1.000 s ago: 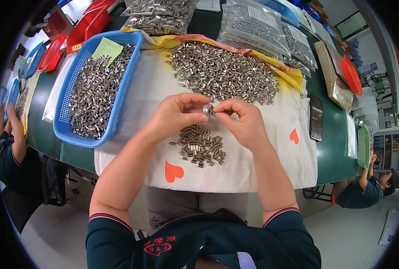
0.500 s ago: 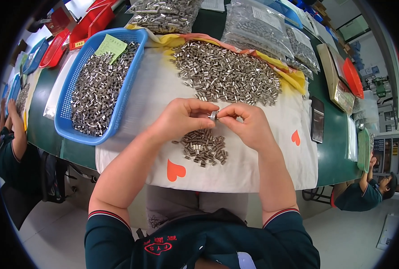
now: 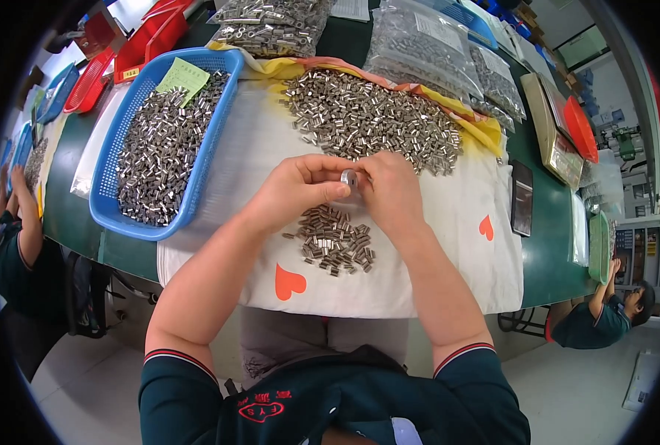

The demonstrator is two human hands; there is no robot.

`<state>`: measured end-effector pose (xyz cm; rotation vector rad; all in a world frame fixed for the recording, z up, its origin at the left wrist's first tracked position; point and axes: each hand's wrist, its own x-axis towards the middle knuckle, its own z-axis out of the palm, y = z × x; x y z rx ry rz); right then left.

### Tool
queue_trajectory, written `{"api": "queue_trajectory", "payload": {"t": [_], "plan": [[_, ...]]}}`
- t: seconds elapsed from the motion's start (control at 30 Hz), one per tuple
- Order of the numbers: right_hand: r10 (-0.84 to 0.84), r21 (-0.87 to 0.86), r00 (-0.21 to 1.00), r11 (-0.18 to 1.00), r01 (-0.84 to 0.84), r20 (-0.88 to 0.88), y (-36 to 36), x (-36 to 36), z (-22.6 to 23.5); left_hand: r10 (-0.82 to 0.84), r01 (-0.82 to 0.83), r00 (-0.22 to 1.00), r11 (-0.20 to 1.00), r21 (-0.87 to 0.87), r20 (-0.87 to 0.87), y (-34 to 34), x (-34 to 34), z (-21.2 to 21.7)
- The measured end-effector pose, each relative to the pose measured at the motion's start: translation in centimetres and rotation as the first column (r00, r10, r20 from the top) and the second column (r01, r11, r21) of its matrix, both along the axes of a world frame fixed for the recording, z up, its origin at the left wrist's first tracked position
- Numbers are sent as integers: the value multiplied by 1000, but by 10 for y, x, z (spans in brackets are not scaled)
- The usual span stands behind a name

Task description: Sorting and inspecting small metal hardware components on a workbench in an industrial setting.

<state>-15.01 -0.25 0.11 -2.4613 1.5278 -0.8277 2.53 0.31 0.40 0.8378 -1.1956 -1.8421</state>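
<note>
My left hand (image 3: 289,191) pinches a small round metal piece with a hole, like a thick ring (image 3: 349,178), between thumb and fingers. Close beside it is my right hand (image 3: 393,187), back turned up and fingers curled in; whatever its fingertips grip is hidden. Below both hands, a small heap of short metal cylinders (image 3: 336,241) lies on the white cloth (image 3: 419,285). Beyond the hands spreads a larger pile of the same cylinders (image 3: 374,115).
A blue perforated basket (image 3: 101,194) full of metal cylinders, with a green paper slip (image 3: 184,79), stands at left. Clear bags of metal parts (image 3: 419,44) lie at the back. At right are a dark phone (image 3: 522,199) and a red tray (image 3: 580,130). People work at both sides.
My right hand has moved left and rotated, its back now facing up and its fingers closer to the ring. My left hand still holds the ring, which is tilted more into view.
</note>
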Motion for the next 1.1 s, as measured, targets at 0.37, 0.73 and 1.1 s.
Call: {"api": "queue_trajectory", "payload": {"t": [0.37,0.73,1.1], "plan": [[-94,157,987,985,73,130,7,-2,9,81,-46,973,986,162,-218,-4,2,-9],[-15,336,843,921,-199,538,18,-8,27,38,-37,997,999,-6,60,1,-2,-2],[-78,493,873,847,-197,482,16,-20,32,-3,26,967,996,-86,255,6,-5,-1]]}}
